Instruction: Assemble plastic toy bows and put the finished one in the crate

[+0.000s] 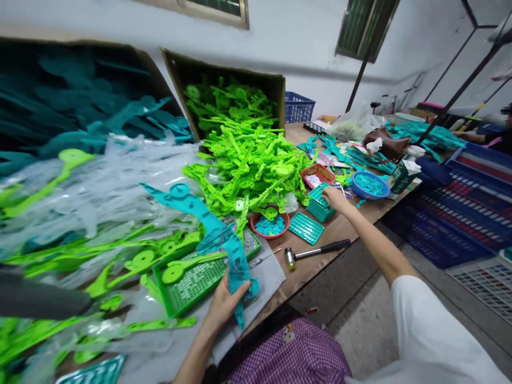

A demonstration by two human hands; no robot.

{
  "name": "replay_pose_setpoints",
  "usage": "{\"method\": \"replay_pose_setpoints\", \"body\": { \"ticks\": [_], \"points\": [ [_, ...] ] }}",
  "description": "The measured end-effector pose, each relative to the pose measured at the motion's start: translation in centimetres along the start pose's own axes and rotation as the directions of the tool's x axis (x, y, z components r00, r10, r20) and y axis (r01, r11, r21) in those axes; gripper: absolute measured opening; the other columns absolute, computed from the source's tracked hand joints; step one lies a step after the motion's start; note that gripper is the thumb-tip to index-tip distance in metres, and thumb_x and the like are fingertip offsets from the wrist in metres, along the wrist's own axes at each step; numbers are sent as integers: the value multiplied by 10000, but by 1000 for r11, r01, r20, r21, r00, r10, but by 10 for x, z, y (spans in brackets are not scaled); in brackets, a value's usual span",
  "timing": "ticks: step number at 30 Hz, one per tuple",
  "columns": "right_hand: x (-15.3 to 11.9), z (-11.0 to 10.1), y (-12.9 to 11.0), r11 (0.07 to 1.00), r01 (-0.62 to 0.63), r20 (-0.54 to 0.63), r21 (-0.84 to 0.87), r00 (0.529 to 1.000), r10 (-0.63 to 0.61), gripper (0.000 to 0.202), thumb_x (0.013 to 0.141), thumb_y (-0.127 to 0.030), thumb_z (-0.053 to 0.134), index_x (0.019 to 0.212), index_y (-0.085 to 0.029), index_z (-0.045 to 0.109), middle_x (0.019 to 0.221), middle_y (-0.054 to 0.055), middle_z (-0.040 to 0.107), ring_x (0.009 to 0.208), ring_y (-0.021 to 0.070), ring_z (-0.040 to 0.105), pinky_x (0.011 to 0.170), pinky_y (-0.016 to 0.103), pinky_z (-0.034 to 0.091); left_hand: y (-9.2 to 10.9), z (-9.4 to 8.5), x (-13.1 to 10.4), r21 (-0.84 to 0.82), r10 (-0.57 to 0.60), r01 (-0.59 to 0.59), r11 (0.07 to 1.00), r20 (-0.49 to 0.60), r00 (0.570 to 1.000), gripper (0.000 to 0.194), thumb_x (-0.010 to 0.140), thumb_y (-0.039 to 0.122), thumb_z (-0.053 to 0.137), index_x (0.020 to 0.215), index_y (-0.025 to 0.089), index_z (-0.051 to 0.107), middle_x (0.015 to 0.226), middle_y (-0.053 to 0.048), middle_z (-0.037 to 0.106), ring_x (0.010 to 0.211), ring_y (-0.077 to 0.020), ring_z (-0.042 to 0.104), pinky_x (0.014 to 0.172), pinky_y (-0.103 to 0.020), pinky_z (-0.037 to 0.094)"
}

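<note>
My left hand (225, 298) is closed around the lower end of a long blue plastic part (212, 224), which slants up and left over a green perforated basket (182, 298). A lime-green plastic part (175, 271) lies in that basket. My right arm reaches out to a small teal basket (319, 209); my right hand (333, 196) is at its top, fingers bent down, and what they hold, if anything, is hidden. Near it are a teal slotted tray (306, 228) and a red bowl (269, 224) of small blue pieces. A hammer (316, 250) lies on the table edge.
A large pile of lime-green parts (252, 160) spills from a cardboard box (224, 69). Clear plastic bags (132, 181) cover the left side. Farther right stand a red basket (318, 175), a blue bowl (370, 185) and a carton (404, 176). Blue crates (432, 218) stand beyond the table.
</note>
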State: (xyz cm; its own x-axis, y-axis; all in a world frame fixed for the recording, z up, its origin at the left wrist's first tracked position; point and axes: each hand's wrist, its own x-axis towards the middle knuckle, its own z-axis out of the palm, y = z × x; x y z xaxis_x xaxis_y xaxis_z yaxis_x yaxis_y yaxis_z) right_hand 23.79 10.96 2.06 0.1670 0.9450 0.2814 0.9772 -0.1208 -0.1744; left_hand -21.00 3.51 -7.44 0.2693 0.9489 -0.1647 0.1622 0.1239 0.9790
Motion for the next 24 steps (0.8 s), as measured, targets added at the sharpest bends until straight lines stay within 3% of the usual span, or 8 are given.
{"method": "replay_pose_setpoints", "body": {
  "ticks": [6,13,15,17,18,21,22,24],
  "points": [
    [-3,-1,-4,996,-67,75,-51,995,71,231,868,-178,579,1059,-117,693,1045,179,742,975,275,684,856,357,496,5,5,-1,33,22,-23,999,36,999,586,662,532,728,1096,191,534,788,9,648,632,-153,614,609,-290,551],
    [17,-21,1,985,-158,163,-76,972,169,170,785,-210,654,840,-104,774,840,148,778,832,277,715,787,340,508,2,8,-1,27,40,-40,999,21,999,577,674,536,701,1088,179,515,834,-8,637,679,-153,608,633,-292,557],
    [13,-30,-11,984,-167,117,-54,978,173,172,790,-173,623,833,-108,777,825,138,781,814,261,713,791,334,507,4,8,-2,11,24,-24,1000,9,1000,565,712,569,658,1099,185,513,841,-3,621,665,-148,592,589,-283,552],
    [-6,-33,-41,990,-114,6,85,993,114,197,817,-182,596,870,-124,777,849,123,784,805,242,709,790,335,515,7,8,-4,-21,-3,4,1000,20,1000,545,758,612,598,1097,192,526,824,4,596,632,-147,571,520,-276,537],
    [-22,-29,-63,972,-26,-57,233,998,40,197,831,-226,606,888,-139,774,852,108,784,777,229,704,762,330,524,8,9,-4,-35,-17,18,999,30,999,537,776,627,576,1090,193,538,804,7,582,624,-151,567,500,-279,535],
    [-81,-2,-143,776,327,-151,540,944,-292,197,876,-342,614,913,-225,767,879,53,776,811,203,698,772,326,544,12,10,-6,-55,-45,47,997,27,999,527,796,647,559,1052,186,568,724,20,524,597,-163,556,477,-295,537],
    [-99,11,-169,704,379,-158,601,919,-360,193,892,-350,606,904,-240,764,861,44,769,811,195,695,788,326,548,12,11,-7,-51,-47,48,998,15,999,525,803,649,550,1046,184,574,707,23,503,590,-163,547,473,-295,535],
    [-127,37,-212,614,373,-175,696,917,-358,209,927,-337,567,919,-248,756,863,43,755,798,182,688,770,314,556,11,13,-8,-32,-28,28,999,-18,999,523,825,650,516,1048,181,581,709,18,490,600,-162,529,472,-285,523]
  ]
}}
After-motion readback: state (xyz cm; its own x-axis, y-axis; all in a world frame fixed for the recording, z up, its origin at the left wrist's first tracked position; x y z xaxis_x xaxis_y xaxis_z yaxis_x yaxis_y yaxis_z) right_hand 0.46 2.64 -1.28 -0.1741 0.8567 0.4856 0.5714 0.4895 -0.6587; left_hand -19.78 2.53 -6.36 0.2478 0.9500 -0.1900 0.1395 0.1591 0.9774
